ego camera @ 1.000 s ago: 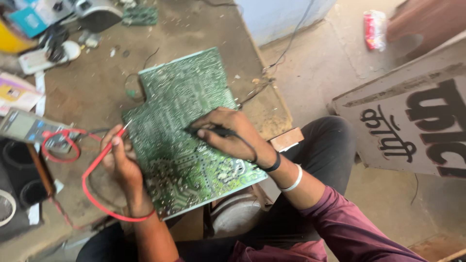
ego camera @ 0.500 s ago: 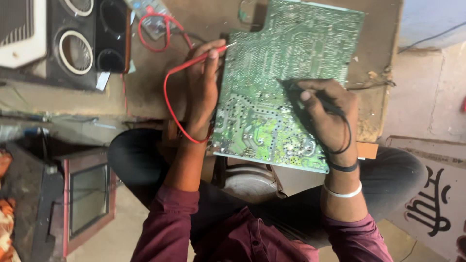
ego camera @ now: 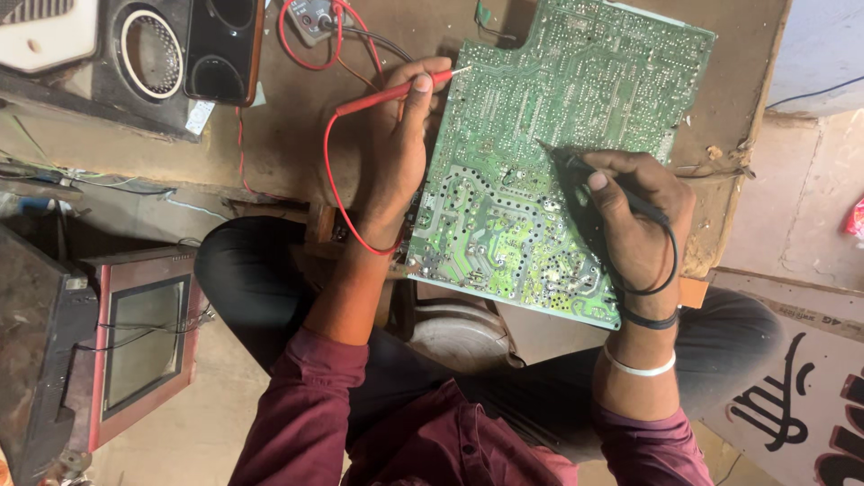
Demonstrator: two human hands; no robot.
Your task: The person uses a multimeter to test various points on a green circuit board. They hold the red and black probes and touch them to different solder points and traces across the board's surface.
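At the far left, a speaker box (ego camera: 148,54) with round cones lies on the brown worktable (ego camera: 270,153), pushed aside so the middle is free. Below it, on the floor, stands a small red-framed screen (ego camera: 144,346).

Next comes the multimeter (ego camera: 315,16) at the top edge, close enough that its leads reach the work. The left hand (ego camera: 391,153) is closed around the red probe (ego camera: 396,90), held like a pencil, so the metal tip touches the left edge of the board.

The green circuit board (ego camera: 549,153) lies solder side up, partly over the table edge above the person's lap, so the joints are open to the probes.

The right hand (ego camera: 634,211) grips the black probe (ego camera: 576,171), its tip pressed on the middle of the board; its black lead (ego camera: 661,270) loops around the wrist, probably to keep it away.
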